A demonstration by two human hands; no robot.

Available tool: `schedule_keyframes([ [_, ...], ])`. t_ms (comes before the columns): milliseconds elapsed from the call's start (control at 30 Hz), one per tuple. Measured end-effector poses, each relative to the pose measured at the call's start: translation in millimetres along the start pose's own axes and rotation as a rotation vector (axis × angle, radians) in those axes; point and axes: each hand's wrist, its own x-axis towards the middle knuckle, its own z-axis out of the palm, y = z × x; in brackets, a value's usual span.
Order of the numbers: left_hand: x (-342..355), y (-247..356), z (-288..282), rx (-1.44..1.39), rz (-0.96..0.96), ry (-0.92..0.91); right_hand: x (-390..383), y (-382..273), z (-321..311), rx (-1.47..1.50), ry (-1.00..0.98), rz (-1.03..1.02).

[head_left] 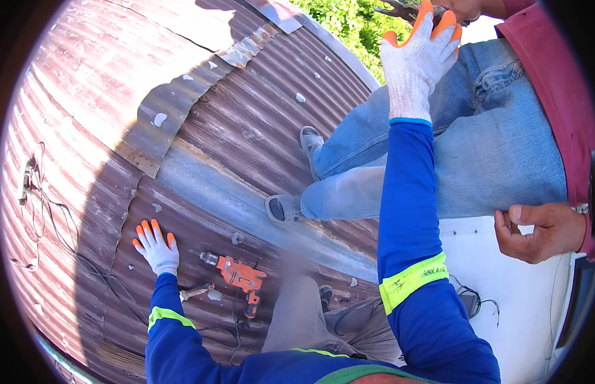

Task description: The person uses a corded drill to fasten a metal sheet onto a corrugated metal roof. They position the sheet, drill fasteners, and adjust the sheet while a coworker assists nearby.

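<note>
My left hand (pixel 160 251), in a white glove with orange fingertips, rests flat on the corrugated metal roof (pixel 246 109), fingers spread. Just right of it lies an orange corded drill (pixel 242 275) with its chuck toward that hand. A short tool with a worn handle (pixel 196 292) sits between the drill and my left sleeve. My right hand (pixel 420 54), gloved alike, is raised at the top right with thumb and fingers apart. Its fingertips come up to a dark, narrow object (pixel 400 10) beside a co-worker's hand (pixel 461 9); whether I touch it cannot be made out.
The co-worker in blue jeans (pixel 502 128) stands close on my right, other hand (pixel 541 232) hanging low. A black cable with a power strip (pixel 28 179) runs over the sunlit left side. A rusty flashing strip (pixel 163 128) and pale chips lie on the roof; a white surface (pixel 502 288) lies at right.
</note>
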Motion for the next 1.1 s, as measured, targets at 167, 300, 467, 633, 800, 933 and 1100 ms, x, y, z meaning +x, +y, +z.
schedule_keyframes([
  [167,-0.6,-3.4,1.5,-0.019,0.011,0.027,22.1,8.9,14.7,-0.085,0.03,-0.224],
  [300,1.2,-3.4,2.2,-0.028,-0.002,-0.014,27.2,4.5,8.7,0.151,0.105,-0.296],
  [467,1.6,-4.2,4.6,-0.011,0.002,-0.023,17.8,-19.8,-39.0,0.407,0.008,-0.36],
  [633,1.0,-2.2,6.1,0.004,0.028,-0.001,-92.4,-85.9,-70.1,0.918,-0.499,-0.415],
  [800,-0.9,2.8,2.6,0.06,0.02,-0.018,-272.6,-167.0,-134.9,1.446,-1.721,0.553],
  [933,-4.3,3.2,4.2,0.078,0.03,-0.002,-380.8,-140.0,-229.7,1.251,-1.884,2.207],
  [1100,-5.7,0.9,7.7,0.065,0.044,0.045,-431.2,-75.1,-327.0,1.329,-1.816,2.313],
])
